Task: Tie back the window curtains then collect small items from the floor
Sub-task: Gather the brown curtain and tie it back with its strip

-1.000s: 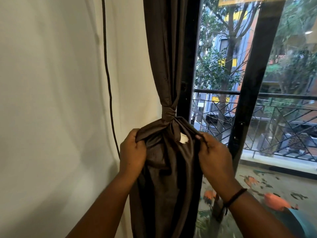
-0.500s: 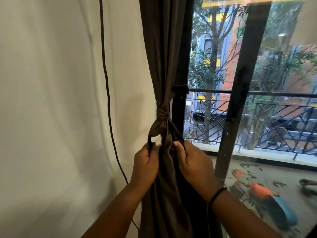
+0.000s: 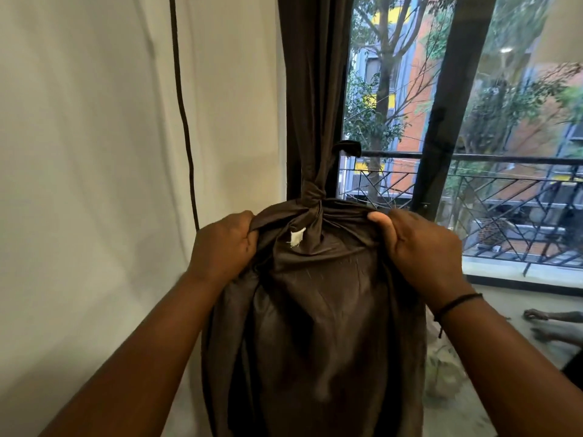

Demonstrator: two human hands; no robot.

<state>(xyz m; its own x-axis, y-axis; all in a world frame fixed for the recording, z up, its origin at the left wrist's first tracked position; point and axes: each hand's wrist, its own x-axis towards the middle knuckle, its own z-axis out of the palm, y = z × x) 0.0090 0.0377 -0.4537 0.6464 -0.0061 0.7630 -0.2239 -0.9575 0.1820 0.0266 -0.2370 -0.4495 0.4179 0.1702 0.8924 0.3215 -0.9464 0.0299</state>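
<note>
A dark brown curtain (image 3: 310, 89) hangs beside the window and is gathered into a knot (image 3: 312, 197) at mid height. Below the knot the cloth (image 3: 318, 326) spreads wide and hangs down between my arms. My left hand (image 3: 220, 244) grips the left edge of this spread cloth just below the knot. My right hand (image 3: 419, 244) grips the right edge, thumb on top. A small white tag (image 3: 297, 237) shows on the cloth under the knot.
A white wall (image 3: 94, 184) with a thin dark cable (image 3: 183, 121) fills the left. The black window frame (image 3: 441, 121) and balcony railing (image 3: 504, 197) stand at the right. Another person's bare feet (image 3: 549, 323) rest on the floor at the lower right.
My hands were close together on the bunched cloth under the knot; they have moved apart and pulled the cloth out wide. The view has come closer to the curtain.
</note>
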